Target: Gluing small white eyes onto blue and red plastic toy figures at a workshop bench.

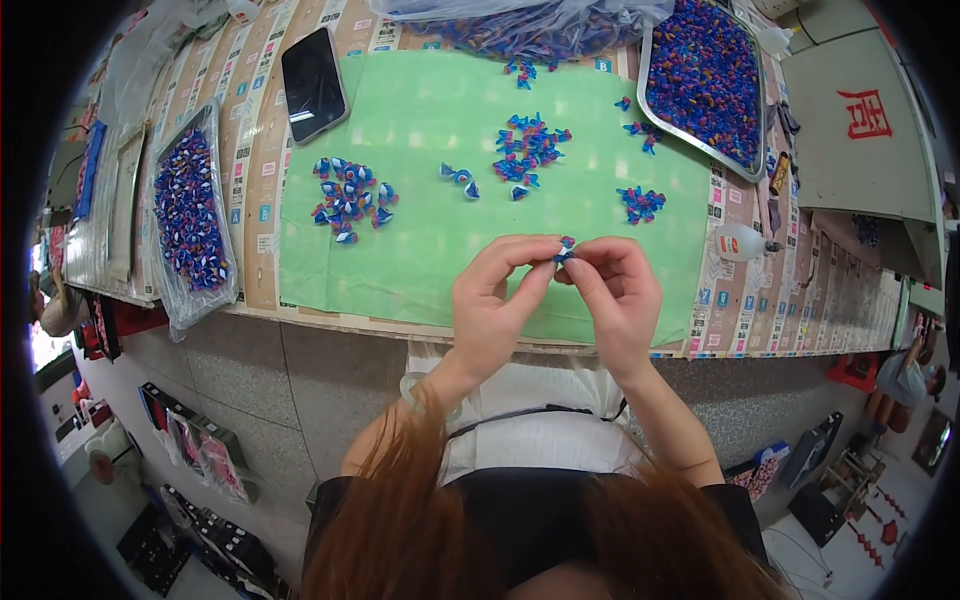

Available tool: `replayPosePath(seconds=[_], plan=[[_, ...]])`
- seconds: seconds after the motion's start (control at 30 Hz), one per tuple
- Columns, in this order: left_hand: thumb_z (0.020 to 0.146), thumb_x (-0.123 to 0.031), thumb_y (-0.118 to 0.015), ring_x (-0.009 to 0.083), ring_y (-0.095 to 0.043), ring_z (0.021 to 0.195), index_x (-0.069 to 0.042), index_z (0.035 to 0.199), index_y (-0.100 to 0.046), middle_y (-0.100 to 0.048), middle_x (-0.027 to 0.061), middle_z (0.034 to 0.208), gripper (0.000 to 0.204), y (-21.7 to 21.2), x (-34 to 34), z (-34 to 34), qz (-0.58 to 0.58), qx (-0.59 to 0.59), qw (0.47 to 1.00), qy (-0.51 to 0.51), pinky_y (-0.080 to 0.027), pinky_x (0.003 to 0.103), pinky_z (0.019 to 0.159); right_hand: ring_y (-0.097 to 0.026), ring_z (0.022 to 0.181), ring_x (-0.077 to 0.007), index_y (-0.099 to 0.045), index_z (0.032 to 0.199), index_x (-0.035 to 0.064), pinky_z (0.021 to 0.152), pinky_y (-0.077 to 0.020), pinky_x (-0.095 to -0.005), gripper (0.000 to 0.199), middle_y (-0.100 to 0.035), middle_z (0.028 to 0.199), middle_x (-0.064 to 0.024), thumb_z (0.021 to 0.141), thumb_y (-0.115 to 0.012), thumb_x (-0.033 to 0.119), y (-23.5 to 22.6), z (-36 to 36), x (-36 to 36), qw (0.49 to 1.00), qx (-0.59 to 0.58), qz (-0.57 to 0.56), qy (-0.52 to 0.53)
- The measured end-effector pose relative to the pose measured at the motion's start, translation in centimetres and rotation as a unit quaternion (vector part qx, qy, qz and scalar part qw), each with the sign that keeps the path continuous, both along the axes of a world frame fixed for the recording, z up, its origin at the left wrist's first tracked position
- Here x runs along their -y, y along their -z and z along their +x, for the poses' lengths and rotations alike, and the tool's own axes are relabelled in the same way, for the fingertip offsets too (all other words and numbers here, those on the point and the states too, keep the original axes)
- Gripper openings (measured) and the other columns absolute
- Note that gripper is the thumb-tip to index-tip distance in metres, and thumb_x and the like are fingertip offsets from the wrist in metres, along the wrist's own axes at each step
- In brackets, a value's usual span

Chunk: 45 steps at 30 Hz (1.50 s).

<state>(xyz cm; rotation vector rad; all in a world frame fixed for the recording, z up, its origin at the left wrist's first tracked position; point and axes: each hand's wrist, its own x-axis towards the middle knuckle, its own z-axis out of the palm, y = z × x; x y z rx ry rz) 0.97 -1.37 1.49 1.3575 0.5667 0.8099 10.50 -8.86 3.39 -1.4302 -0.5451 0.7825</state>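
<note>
Over the near right part of a green cloth [420, 270], my left hand [500, 295] and my right hand [620, 298] meet at their fingertips. Between them they pinch one small blue, white and red plastic piece [565, 248]. Both hands are closed on it, and the fingers cover much of its shape. Beyond the hands lies a loose pile of small blue and red pieces [530, 150], with a smaller pile [641, 205] to its right. On the left of the cloth is a cluster of blue, white and red pieces [350, 198]; a few similar ones [460, 177] lie between.
A metal tray [648, 95] heaped with small coloured pieces stands at the far right, next to a clear bag [540, 25] of more. At the left are a phone [315, 85] and a plastic-lined tray [222, 220]. A small bottle [740, 243] lies at the right.
</note>
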Motion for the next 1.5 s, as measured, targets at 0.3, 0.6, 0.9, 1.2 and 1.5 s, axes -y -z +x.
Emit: replayPosePath(seconds=[0.3,0.6,0.9,1.2,1.5], plan=[[0.076,0.008,-0.05,0.0156,-0.052,0.093,0.002,0.095,-0.055,-0.053,0.014,0.105,0.02,-0.4,0.0,0.0,-0.162,0.074,0.983,0.035,-0.041,0.025,0.081,-0.055,0.078,-0.0134,-0.046,0.09,-0.0024,0.071,-0.0447,-0.0236,0.019,-0.055,0.085,-0.0101,0.075,-0.056,-0.006,1.3,0.4,0.6,0.952,0.298,0.064,0.006],[0.079,0.0,-0.052,0.0126,-0.052,0.089,0.003,0.1,-0.054,-0.057,0.0077,0.093,0.021,-0.5,-0.9,-0.3,-0.272,0.027,0.959,0.082,-0.041,0.024,0.079,-0.053,0.063,-0.0113,-0.05,0.087,-0.002,0.058,-0.0433,-0.0216,0.008,-0.057,0.075,-0.0083,0.08,-0.05,0.003,-0.5,1.2,0.4,0.964,-0.266,0.016,-0.024],[0.083,-0.011,-0.05,0.0098,-0.05,0.073,0.002,0.094,-0.054,-0.056,0.004,0.08,0.017,-0.7,-0.8,-0.2,-0.379,0.076,0.917,0.095,-0.04,0.022,0.068,-0.053,0.063,-0.011,-0.051,0.087,-0.0029,0.058,-0.0428,-0.0217,0.009,-0.057,0.076,-0.0094,0.08,-0.05,0.003,-0.7,0.7,0.7,0.983,-0.179,0.006,-0.049],[0.084,-0.011,-0.049,0.0089,-0.049,0.071,0.001,0.09,-0.055,-0.056,0.0036,0.078,0.015,-0.4,-0.7,-0.2,-0.41,0.074,0.904,0.094,-0.04,0.022,0.066,-0.055,0.071,-0.011,-0.053,0.091,-0.0043,0.064,-0.046,-0.0212,0.012,-0.057,0.08,-0.0073,0.079,-0.052,0.0,-0.6,0.1,0.9,0.999,0.002,0.001,-0.053],[0.083,-0.009,-0.051,0.0087,-0.048,0.068,0.002,0.086,-0.055,-0.056,0.004,0.076,0.012,-0.8,-0.4,-0.3,-0.403,0.061,0.91,0.078,-0.041,0.021,0.064,-0.058,0.075,-0.0148,-0.053,0.089,-0.0066,0.067,-0.049,-0.0249,0.01,-0.056,0.083,-0.0091,0.079,-0.05,-0.003,0.2,0.3,1.3,0.992,0.099,-0.011,-0.08]])
